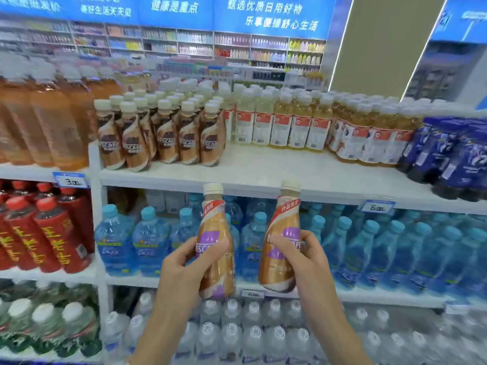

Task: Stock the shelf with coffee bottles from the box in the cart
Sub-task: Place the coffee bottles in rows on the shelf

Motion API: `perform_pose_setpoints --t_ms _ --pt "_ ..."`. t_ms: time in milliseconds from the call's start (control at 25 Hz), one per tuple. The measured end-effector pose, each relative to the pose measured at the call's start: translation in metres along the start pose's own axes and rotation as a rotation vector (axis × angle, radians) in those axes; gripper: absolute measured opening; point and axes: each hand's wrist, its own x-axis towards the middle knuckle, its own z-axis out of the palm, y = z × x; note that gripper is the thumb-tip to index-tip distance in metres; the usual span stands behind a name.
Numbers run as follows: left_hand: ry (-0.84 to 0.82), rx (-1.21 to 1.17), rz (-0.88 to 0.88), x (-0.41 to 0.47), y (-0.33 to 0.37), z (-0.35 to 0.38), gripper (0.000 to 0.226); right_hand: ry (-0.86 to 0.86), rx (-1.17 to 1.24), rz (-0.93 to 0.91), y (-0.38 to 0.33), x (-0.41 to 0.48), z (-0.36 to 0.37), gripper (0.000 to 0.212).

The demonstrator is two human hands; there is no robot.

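White shelf (263, 165), blue banners (268, 15) overhead

We are holding both forearms up, side by side. Our left hand (184, 266) is gripping the left bottle (214, 222); our right hand (307, 260) is gripping the right bottle (286, 219).
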Motion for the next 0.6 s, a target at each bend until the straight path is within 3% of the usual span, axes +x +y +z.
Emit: perform_pose_setpoints --t_ms 360,600 --pt "-0.075 0.113 0.131 0.081 0.031 0.095 0.053 0.041 -0.043 -0.138 -0.046 0.106 -0.042 0.041" --pt "-0.053 0.314 0.308 0.194 0.056 0.126 0.027 0.024 -0.211 -0.258 -0.077 0.199 -0.025 0.042"
